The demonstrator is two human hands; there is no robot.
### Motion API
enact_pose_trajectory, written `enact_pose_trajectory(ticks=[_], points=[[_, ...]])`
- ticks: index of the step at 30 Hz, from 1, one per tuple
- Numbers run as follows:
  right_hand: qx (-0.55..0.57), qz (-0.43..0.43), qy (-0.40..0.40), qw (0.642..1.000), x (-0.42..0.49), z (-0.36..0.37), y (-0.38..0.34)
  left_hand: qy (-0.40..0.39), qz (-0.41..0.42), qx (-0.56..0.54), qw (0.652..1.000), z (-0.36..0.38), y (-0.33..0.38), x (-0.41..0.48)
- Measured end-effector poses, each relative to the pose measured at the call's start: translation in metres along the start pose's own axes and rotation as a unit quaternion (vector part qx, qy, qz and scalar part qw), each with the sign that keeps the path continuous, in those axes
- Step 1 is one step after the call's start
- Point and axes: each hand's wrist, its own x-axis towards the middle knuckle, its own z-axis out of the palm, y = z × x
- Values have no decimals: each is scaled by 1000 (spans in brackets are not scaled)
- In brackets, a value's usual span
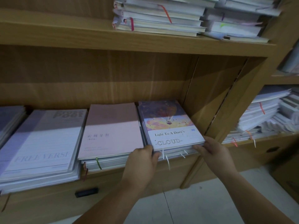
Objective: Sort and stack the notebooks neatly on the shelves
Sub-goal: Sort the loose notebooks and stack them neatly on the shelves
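Left hand (142, 160): at 6 o'clock, fingers curled round the near left corner of the cloud stack (176, 153), gripping it.
Right hand (214, 153): at 4 o'clock, thumb on the top cover's near right corner, fingertips pressed to the stack's front edge, pinching it.
Cloud stack: lies flat on the lower shelf (176, 165) at its right end, close to the side panel; the top notebook (169, 126) reads "Light To A Diary's CLOUD"; white ribbons (168, 161) hang over the front.
Pink stack (111, 130): just beside it at 9 o'clock, with a green ribbon.
Lilac stack (43, 143): further toward 9 o'clock, cover reading "FREE VERSE".
Upper shelf (145, 46): at 12 o'clock, carrying two blurred piles (158, 15).
Neighbouring bay: at 3 o'clock, untidy piles (262, 113).
Floor (202, 199): pale tiles below.
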Motion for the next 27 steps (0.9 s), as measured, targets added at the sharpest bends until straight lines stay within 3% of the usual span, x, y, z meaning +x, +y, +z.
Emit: enact_pose_trajectory(ticks=[12, 18, 27], points=[[131, 35, -25, 990, -2, -5, -6, -24, 44, 78, 996, -6, 6, -2], [184, 25, -81, 979, -1, -10, -12, 20, 34, -22, 999, -8, 3, -2], [234, 57, -65, 968, 0, -6, -6, 5, 4, -151, 989, -5, 10, -6]])
